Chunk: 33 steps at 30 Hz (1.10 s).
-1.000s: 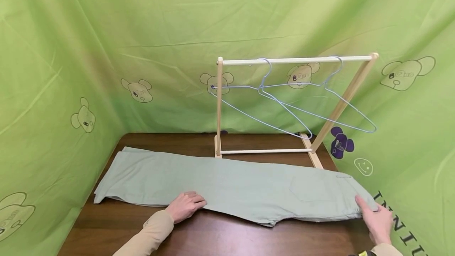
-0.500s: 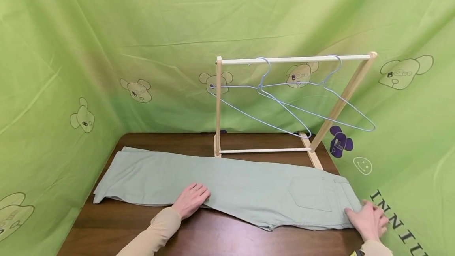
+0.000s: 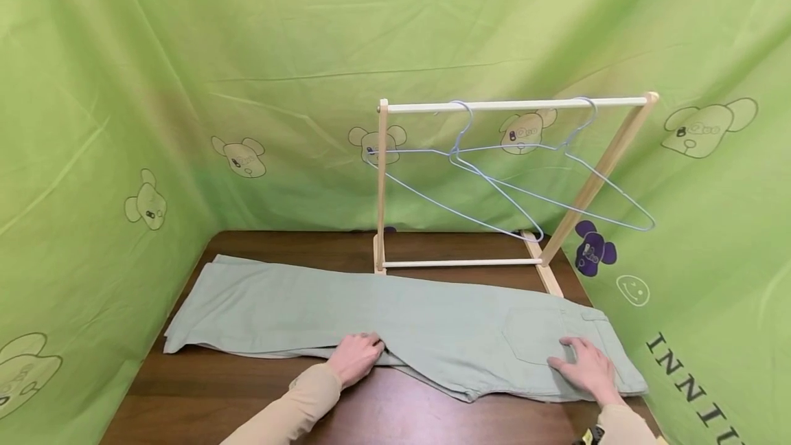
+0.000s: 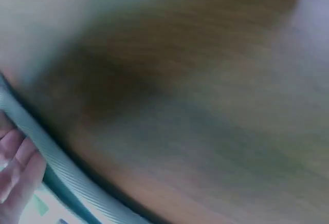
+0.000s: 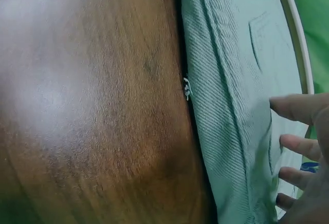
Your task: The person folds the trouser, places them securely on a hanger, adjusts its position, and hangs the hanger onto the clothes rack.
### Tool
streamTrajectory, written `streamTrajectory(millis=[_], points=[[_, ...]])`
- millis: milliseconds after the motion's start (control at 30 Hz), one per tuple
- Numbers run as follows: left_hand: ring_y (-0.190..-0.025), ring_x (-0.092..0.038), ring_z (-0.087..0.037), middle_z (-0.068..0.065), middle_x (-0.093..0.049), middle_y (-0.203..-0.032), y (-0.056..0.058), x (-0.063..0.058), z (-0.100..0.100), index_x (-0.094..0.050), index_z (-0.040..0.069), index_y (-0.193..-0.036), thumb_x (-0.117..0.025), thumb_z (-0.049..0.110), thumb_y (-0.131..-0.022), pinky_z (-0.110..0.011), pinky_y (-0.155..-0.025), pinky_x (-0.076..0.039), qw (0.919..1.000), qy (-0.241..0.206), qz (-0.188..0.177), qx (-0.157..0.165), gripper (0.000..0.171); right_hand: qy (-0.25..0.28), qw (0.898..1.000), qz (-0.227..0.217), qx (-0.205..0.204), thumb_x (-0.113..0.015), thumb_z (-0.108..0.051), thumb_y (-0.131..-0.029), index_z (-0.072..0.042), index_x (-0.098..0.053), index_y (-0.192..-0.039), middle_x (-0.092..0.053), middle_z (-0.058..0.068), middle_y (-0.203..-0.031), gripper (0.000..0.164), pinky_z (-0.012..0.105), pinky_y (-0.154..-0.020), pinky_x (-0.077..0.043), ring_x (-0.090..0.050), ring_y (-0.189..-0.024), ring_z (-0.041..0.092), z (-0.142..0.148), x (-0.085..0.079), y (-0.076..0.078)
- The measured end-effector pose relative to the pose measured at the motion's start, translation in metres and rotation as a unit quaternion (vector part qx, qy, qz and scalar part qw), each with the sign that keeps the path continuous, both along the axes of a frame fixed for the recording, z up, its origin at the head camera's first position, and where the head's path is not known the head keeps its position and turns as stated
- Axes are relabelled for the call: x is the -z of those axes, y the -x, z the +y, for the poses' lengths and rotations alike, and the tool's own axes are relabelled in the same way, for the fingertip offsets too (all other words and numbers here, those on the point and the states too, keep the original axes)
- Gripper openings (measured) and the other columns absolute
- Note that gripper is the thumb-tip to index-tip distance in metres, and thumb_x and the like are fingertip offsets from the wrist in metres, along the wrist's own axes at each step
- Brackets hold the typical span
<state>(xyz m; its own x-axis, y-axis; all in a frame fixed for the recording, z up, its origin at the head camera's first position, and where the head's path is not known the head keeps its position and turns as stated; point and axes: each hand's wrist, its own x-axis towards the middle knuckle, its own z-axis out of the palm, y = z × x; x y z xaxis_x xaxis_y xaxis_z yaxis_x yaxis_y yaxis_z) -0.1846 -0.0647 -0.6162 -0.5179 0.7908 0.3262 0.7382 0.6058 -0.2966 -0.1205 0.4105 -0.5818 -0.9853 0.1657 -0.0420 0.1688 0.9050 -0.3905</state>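
Pale green trousers (image 3: 439, 325) lie lengthwise on the table, one leg over the other, with the waistband at the right and the back pocket facing up. My left hand (image 3: 356, 358) grips the near edge of the upper leg at mid-length; a dark gap shows under that edge, and part of the lower leg shows below it. In the left wrist view, curled fingers (image 4: 23, 170) lie at the cloth edge; the rest is blurred. My right hand (image 3: 590, 368) is over the pocket close to the waistband, its fingers (image 5: 298, 106) spread and nothing between them.
Behind the trousers stands a wooden rack (image 3: 380, 184) with two blue wire hangers (image 3: 426, 198) on its top bar. Green printed cloth (image 3: 296, 53) walls in the brown table (image 3: 185, 397) on the left, back and right.
My left hand has slid right along the near edge, which now lifts slightly. The right hand has let go of the waistband corner and moved left over the pocket; the waist end lies flatter.
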Motion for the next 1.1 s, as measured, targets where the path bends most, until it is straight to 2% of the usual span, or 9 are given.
streamTrajectory(millis=[67, 200, 333, 500, 633, 800, 933, 1000, 1100], points=[[-0.082, -0.066, -0.008, 0.008, -0.067, -0.093, -0.001, -0.001, 0.006, -0.07, 0.022, -0.098, -0.073, 0.019, -0.086, -0.023, -0.068, -0.056, 0.9993, 0.007, -0.031, 0.022, 0.013, -0.006, 1.0, 0.001, -0.015, -0.072, -0.037, -0.083, 0.005, -0.055, -0.123, -0.049, 0.041, -0.132, 0.061, 0.069, -0.093, -0.041, -0.049, -0.117, 0.062, 0.001, 0.005, 0.003], [-0.099, -0.065, -0.007, 0.009, -0.067, -0.105, -0.006, -0.001, 0.022, -0.067, 0.023, -0.113, -0.067, 0.025, -0.094, -0.021, -0.088, -0.055, 0.9942, 0.04, -0.063, 0.077, 0.019, 0.007, 0.999, -0.028, -0.024, -0.069, -0.039, -0.086, 0.006, -0.05, -0.127, -0.042, 0.044, -0.135, 0.065, 0.073, -0.097, -0.035, -0.042, -0.121, 0.066, 0.006, 0.012, 0.006], [-0.104, -0.067, -0.007, 0.009, -0.068, -0.113, -0.017, -0.001, 0.043, -0.063, 0.022, -0.121, -0.059, 0.027, -0.1, -0.021, -0.089, -0.055, 0.9846, 0.075, -0.093, 0.128, 0.023, 0.014, 0.999, -0.03, -0.027, -0.068, -0.043, -0.086, 0.003, -0.047, -0.129, -0.039, 0.043, -0.135, 0.066, 0.073, -0.097, -0.033, -0.039, -0.12, 0.067, 0.009, 0.018, 0.004], [-0.111, -0.066, -0.004, 0.012, -0.068, -0.124, -0.028, -0.006, 0.066, -0.055, 0.024, -0.137, -0.047, 0.029, -0.106, -0.018, -0.093, -0.053, 0.9693, 0.109, -0.135, 0.174, 0.032, 0.03, 0.999, -0.035, -0.026, -0.067, -0.045, -0.087, 0.001, -0.043, -0.131, -0.036, 0.042, -0.138, 0.068, 0.075, -0.097, -0.029, -0.035, -0.123, 0.065, 0.011, 0.023, 0.004], [-0.118, -0.064, -0.001, 0.016, -0.066, -0.13, -0.034, -0.011, 0.08, -0.047, 0.027, -0.143, -0.039, 0.029, -0.109, -0.015, -0.095, -0.051, 0.9579, 0.116, -0.176, 0.195, 0.035, 0.035, 0.998, -0.051, -0.024, -0.066, -0.046, -0.089, 0.001, -0.041, -0.133, -0.034, 0.042, -0.141, 0.069, 0.075, -0.098, -0.028, -0.032, -0.125, 0.064, 0.014, 0.025, 0.005], [-0.127, -0.057, 0.0, 0.016, -0.055, -0.146, -0.039, -0.009, 0.096, -0.03, 0.028, -0.158, -0.045, 0.033, -0.107, -0.015, -0.099, -0.049, 0.9396, 0.141, -0.242, 0.197, 0.054, 0.043, 0.997, -0.062, -0.025, -0.065, -0.05, -0.089, 0.001, -0.04, -0.135, -0.033, 0.042, -0.143, 0.073, 0.075, -0.098, -0.026, -0.031, -0.126, 0.064, 0.019, 0.029, 0.008], [-0.139, -0.045, 0.003, 0.016, -0.042, -0.158, -0.038, -0.004, 0.109, -0.023, 0.031, -0.161, -0.049, 0.037, -0.105, -0.014, -0.109, -0.041, 0.9089, 0.123, -0.36, 0.17, 0.062, 0.048, 0.996, -0.065, -0.027, -0.064, -0.054, -0.09, 0.001, -0.039, -0.135, -0.033, 0.041, -0.143, 0.075, 0.075, -0.098, -0.026, -0.03, -0.126, 0.064, 0.021, 0.033, 0.009], [-0.141, -0.041, 0.005, 0.018, -0.038, -0.16, -0.036, -0.007, 0.114, -0.021, 0.033, -0.161, -0.051, 0.036, -0.104, -0.013, -0.111, -0.037, 0.8889, 0.105, -0.416, 0.16, 0.065, 0.053, 0.996, -0.067, -0.026, -0.062, -0.06, -0.089, 0.0, -0.038, -0.136, -0.032, 0.041, -0.143, 0.081, 0.076, -0.098, -0.025, -0.029, -0.127, 0.064, 0.023, 0.035, 0.009], [-0.143, -0.039, 0.003, 0.016, -0.035, -0.161, -0.036, -0.015, 0.119, -0.019, 0.034, -0.161, -0.054, 0.036, -0.102, -0.015, -0.114, -0.035, 0.8532, 0.083, -0.496, 0.137, 0.069, 0.057, 0.996, -0.071, -0.024, -0.062, -0.061, -0.089, 0.0, -0.037, -0.137, -0.031, 0.041, -0.144, 0.081, 0.076, -0.098, -0.024, -0.028, -0.127, 0.063, 0.023, 0.036, 0.009]])
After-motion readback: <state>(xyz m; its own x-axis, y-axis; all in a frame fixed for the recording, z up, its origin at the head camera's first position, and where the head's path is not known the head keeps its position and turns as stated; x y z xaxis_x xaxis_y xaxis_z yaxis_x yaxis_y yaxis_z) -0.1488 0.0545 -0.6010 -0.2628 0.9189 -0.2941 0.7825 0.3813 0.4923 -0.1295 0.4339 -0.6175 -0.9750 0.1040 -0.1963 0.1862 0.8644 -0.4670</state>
